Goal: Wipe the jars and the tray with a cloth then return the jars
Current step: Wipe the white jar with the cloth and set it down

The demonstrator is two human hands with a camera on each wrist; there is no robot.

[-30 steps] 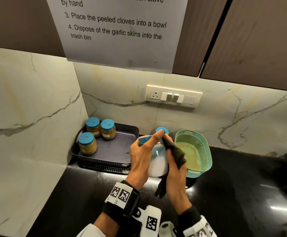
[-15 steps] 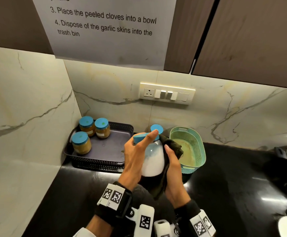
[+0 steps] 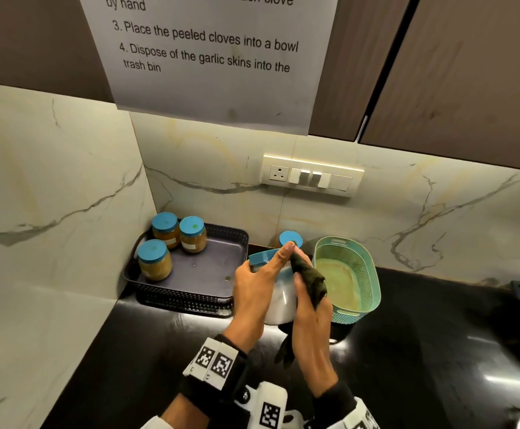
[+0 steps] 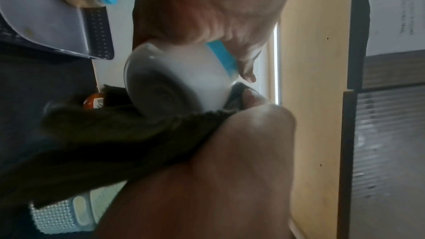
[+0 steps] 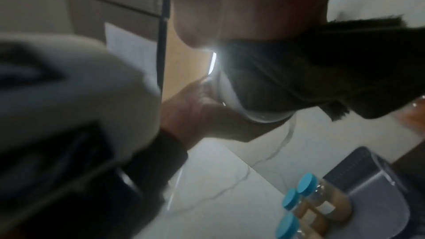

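Note:
My left hand (image 3: 257, 286) grips a jar of white powder (image 3: 280, 300) with a blue lid (image 3: 263, 257), held tilted above the black counter; its index finger lies along the lid. My right hand (image 3: 309, 308) presses a dark green cloth (image 3: 309, 280) against the jar's right side, and the cloth's tail hangs below. In the left wrist view the jar (image 4: 184, 79) shows its base, with the cloth (image 4: 115, 139) under it. Three brown-filled jars (image 3: 172, 239) with blue lids stand at the left end of the dark tray (image 3: 209, 264). Another blue-lidded jar (image 3: 290, 239) stands behind my hands.
A teal perforated basket (image 3: 350, 277) sits just right of my hands. The tray lies in the corner against marble walls. A switch plate (image 3: 311, 176) is on the back wall, and a paper sheet (image 3: 212, 57) hangs from the cabinet above. Dark items lie at the counter's far right.
The cloth under my right hand has slid up along the jar's side toward the lid. The left hand keeps the same grip on the jar.

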